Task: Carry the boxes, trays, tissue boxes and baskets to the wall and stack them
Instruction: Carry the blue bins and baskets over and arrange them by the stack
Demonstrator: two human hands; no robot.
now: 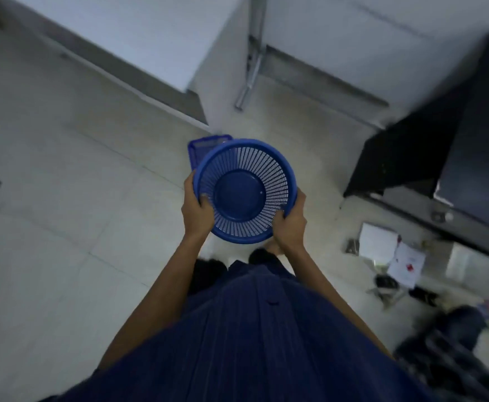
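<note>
As left hand (196, 211) and right hand (293, 224) hold basket (244, 191) — tray (205, 144) lies half-hidden.

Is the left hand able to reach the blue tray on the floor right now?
Probably not yet. The left hand grips the rim of the round basket, as does the right hand, and the blue tray lies on the floor, partly hidden behind that basket.

Pale tiled floor (63, 198), white walls (150, 30), dark cabinet (440, 140).
</note>
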